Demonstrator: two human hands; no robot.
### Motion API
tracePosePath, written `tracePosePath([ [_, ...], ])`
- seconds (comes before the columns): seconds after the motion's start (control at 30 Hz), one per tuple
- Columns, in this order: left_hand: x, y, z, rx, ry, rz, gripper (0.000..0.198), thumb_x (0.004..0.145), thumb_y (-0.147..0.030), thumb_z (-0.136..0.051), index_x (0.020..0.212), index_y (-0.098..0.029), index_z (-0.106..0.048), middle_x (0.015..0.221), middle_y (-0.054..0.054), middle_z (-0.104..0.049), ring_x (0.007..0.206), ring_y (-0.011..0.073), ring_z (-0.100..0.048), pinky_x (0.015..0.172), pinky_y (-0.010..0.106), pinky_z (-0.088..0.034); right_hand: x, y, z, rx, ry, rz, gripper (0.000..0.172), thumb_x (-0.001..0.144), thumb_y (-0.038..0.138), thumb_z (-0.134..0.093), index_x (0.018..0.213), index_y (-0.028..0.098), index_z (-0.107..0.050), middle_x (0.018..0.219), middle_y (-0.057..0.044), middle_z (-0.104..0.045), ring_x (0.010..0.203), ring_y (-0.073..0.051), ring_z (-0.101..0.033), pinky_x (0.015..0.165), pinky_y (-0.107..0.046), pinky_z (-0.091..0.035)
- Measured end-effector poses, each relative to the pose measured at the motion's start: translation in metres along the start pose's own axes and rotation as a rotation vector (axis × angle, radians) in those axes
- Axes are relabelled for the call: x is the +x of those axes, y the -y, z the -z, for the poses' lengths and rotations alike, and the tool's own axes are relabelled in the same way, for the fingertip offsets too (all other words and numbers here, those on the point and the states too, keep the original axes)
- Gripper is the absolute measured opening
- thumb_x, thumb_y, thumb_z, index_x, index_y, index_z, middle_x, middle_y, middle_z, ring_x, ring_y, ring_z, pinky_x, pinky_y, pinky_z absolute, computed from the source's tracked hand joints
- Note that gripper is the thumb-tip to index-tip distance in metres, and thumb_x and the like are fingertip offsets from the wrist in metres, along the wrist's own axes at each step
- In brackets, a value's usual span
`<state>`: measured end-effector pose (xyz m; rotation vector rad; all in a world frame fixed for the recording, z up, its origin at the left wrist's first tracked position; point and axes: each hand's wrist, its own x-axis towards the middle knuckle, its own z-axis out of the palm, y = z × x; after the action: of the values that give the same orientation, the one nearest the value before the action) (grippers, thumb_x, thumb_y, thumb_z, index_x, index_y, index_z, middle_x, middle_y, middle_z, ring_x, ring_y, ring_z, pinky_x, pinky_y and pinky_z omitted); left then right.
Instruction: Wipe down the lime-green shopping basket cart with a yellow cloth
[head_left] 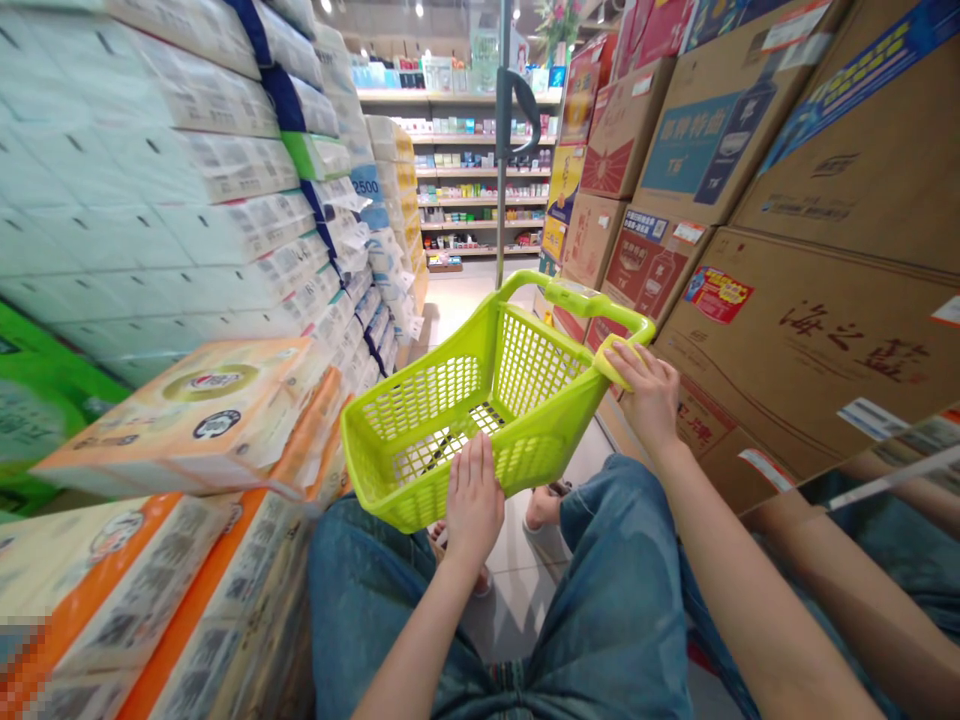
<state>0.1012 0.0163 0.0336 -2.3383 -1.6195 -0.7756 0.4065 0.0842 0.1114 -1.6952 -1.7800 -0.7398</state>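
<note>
A lime-green shopping basket [521, 452] stood tilted before the person's knees [630, 500], between stacked paper packs [217, 170] at left and cardboard cartons [817, 340] at right. The right hand [649, 392] was closed over a yellow sponge [613, 362], pressed against one end of the handle [579, 297]. The left hand [477, 490] lay on the basket's near side, fingers together; its thumb was hidden, so whether it clamped the edge could not be told.

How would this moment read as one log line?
left hand: flat on near side of green basket | right hand: holding yellow cloth or sponge against its handle end | beside: wrapped packs left, cardboard boxes right
</note>
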Motion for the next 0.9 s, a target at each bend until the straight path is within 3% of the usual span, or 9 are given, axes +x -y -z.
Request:
tracePosePath([
  [0.07,0.0,-0.001,-0.001,-0.001,-0.012,0.01,0.077,0.087,-0.016,-0.048,0.156,-0.007,-0.015,0.156,0.017,-0.038,0.145,0.0277,-0.035,0.122,0.047,-0.027,-0.008,0.022,-0.004,0.035,-0.028,-0.1,0.067,0.079,0.0,-0.045,0.14,0.028,-0.052,0.148,-0.003,-0.054,0.14,-0.025,-0.039,0.105,-0.047,-0.031],
  [0.13,0.0,-0.001,-0.002,0.003,-0.019,0.013,0.077,0.087,-0.016,-0.048,0.156,-0.007,-0.016,0.156,0.018,-0.038,0.145,0.0282,-0.035,0.121,0.048,-0.027,-0.023,0.062,-0.007,0.1,-0.025,-0.147,0.068,0.078,-0.001,-0.044,0.139,0.029,-0.053,0.149,0.0,-0.052,0.143,-0.027,-0.035,0.107,-0.049,-0.028],
  [0.2,-0.001,0.0,-0.003,0.014,-0.019,0.008,0.075,0.087,-0.015,-0.048,0.156,-0.007,-0.018,0.155,0.018,-0.039,0.145,0.0282,-0.035,0.121,0.048,-0.028,-0.041,0.109,-0.01,0.217,0.048,-0.078,0.068,0.08,-0.003,-0.043,0.139,0.029,-0.052,0.15,0.0,-0.051,0.146,-0.028,-0.03,0.11,-0.052,-0.024],
  [0.27,-0.001,0.001,-0.003,0.034,-0.019,0.007,0.071,0.087,-0.015,-0.047,0.154,-0.006,-0.024,0.154,0.018,-0.041,0.145,0.0281,-0.036,0.12,0.047,-0.029,-0.058,0.154,-0.011,0.266,0.083,-0.007,0.065,0.083,-0.001,-0.045,0.137,0.033,-0.053,0.148,0.005,-0.053,0.145,-0.024,-0.032,0.109,-0.046,-0.029],
  [0.37,-0.003,0.003,-0.005,0.064,-0.026,0.012,0.065,0.087,-0.015,-0.047,0.149,-0.003,-0.034,0.151,0.021,-0.045,0.143,0.0292,-0.038,0.12,0.047,-0.03,-0.075,0.196,-0.013,0.316,0.092,0.017,0.056,0.087,0.003,-0.049,0.134,0.032,-0.057,0.144,0.004,-0.057,0.143,-0.023,-0.035,0.108,-0.042,-0.032],
  [0.47,-0.004,0.004,-0.007,0.062,-0.043,0.012,0.064,0.087,-0.017,-0.048,0.148,-0.004,-0.035,0.15,0.021,-0.046,0.142,0.0298,-0.04,0.119,0.048,-0.031,-0.08,0.205,-0.015,0.354,0.104,-0.006,0.054,0.088,0.007,-0.051,0.135,0.031,-0.056,0.144,0.001,-0.057,0.144,-0.024,-0.034,0.108,-0.042,-0.033],
  [0.67,-0.003,0.003,-0.006,0.04,-0.049,0.004,0.065,0.087,-0.016,-0.048,0.15,-0.005,-0.034,0.151,0.021,-0.045,0.143,0.0298,-0.039,0.119,0.05,-0.031,-0.077,0.19,-0.013,0.361,0.138,0.046,0.063,0.083,0.003,-0.052,0.14,0.031,-0.052,0.146,0.0,-0.056,0.146,-0.024,-0.031,0.109,-0.041,-0.033],
  [0.9,-0.003,0.002,-0.003,0.061,-0.025,0.001,0.059,0.087,-0.017,-0.049,0.144,-0.001,-0.041,0.149,0.022,-0.046,0.143,0.0306,-0.038,0.12,0.048,-0.029,-0.085,0.193,-0.02,0.371,0.102,0.061,0.059,0.087,0.005,-0.049,0.142,0.027,-0.05,0.149,-0.001,-0.052,0.147,-0.026,-0.029,0.11,-0.043,-0.031],
])
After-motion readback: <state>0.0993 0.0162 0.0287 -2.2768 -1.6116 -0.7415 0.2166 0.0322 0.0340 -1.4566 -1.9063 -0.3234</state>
